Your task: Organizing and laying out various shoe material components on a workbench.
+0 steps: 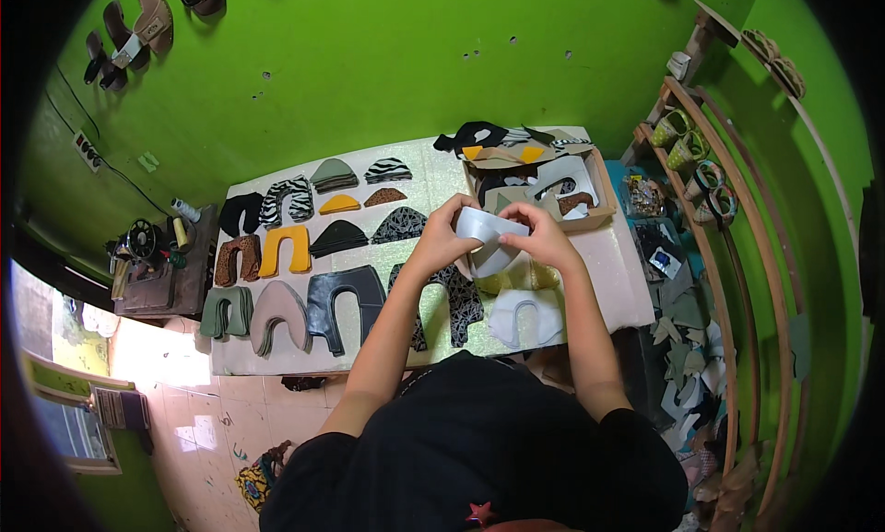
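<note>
My left hand (444,243) and my right hand (542,239) are closed on a pale grey-white cut piece (478,226) of sheet material, held above the table. It looks bent between them, with the left thumb across its face and the right fingers pinching its other side. Whether it is one layer or several, I cannot tell. Below my right hand lies a white U-shaped piece (548,322). Near my left forearm is a black-and-grey patterned U-shaped piece (463,313), partly covered by the arm. A dark leathery U-shaped stack (371,295) lies left of that forearm.
An open cardboard box (603,193) of cut pieces stands at the table's back right. More stacks, including a yellow U-shaped one (273,255), cover the table's left. A sewing machine (141,242) stands far left; a wooden rack (737,255) with sandals and scrap heaps (682,338) are at right.
</note>
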Motion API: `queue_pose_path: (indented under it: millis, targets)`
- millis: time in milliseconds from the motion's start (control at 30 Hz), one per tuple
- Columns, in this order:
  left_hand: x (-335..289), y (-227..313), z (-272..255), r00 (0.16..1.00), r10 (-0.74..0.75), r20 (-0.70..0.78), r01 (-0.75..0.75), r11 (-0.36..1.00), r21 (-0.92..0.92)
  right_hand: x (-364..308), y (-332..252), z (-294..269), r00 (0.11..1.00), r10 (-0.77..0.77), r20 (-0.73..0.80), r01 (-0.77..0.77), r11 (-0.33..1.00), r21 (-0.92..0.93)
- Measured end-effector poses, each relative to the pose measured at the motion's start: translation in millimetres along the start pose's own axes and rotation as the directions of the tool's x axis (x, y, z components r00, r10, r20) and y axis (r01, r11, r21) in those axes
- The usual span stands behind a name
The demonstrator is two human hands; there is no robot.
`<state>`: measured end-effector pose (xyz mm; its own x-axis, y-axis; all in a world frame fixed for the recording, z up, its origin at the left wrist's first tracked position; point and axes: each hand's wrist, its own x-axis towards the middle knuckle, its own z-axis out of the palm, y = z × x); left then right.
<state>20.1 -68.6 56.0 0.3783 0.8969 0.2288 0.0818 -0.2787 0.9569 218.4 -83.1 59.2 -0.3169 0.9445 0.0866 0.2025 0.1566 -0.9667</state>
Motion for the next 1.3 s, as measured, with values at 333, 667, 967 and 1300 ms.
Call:
queue_pose_path:
  millis: [333,667,967,1300]
  targets:
    - [-17,-13,-15,0.998,-0.031,0.051,0.034,0.998,-0.044,-7,-1,26,0.914,-0.154,-0.376,0.173,0.985,0.019]
    - [-25,-1,-19,0.981,-0.067,-0.182,0.094,0.985,0.142,-23,41,69,0.954,-0.065,-0.291,0.138,0.962,0.237]
    - [-27,-2,-17,0.987,-0.059,-0.148,0.068,0.996,0.053,-29,85,88,0.964,-0.163,-0.212,0.26,0.757,0.6]
    - [-32,-4,-30,0.995,-0.099,-0.03,0.096,0.99,-0.1,-29,53,78,0.922,0.11,-0.372,0.018,0.946,0.323]
